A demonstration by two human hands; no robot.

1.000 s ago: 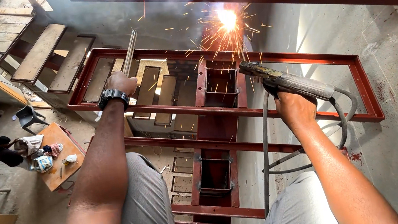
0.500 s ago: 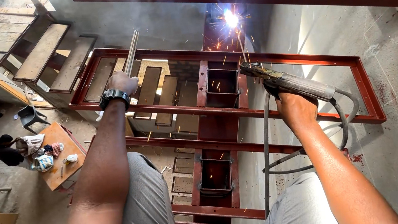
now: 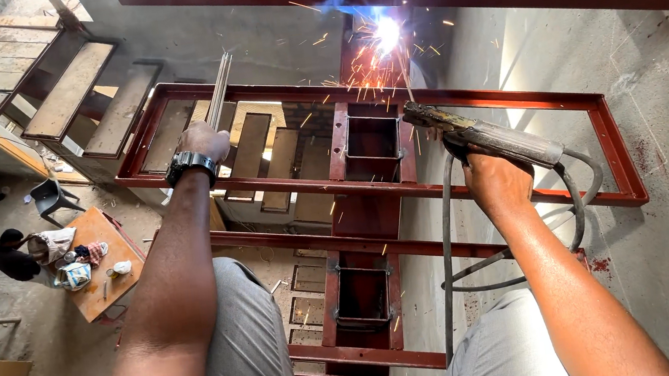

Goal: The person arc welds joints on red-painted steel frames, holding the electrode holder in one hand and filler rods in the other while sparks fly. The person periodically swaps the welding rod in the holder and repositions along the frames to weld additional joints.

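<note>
The right hand [image 3: 496, 176] is gripping a worn electrode holder [image 3: 481, 134], sparking against the red steel frame [image 3: 460, 100]; the left hand [image 3: 205, 140] is clutching thin grey rods [image 3: 218, 87].

Our right hand [image 3: 497, 178] gripping the electrode holder [image 3: 488, 137], its rod sparking on the red steel frame [image 3: 460, 100], our left hand [image 3: 204, 140] clutching spare welding rods [image 3: 219, 92], a person [image 3: 13, 257] far below.

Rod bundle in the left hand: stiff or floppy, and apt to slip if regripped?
The rods look thin, straight and metallic, so probably stiff, with slight flex at the free tips. The left hand grips them only at the bottom, so they likely feel light. Being loose and smooth, single rods could slide out and drop to the floor far below.
</note>
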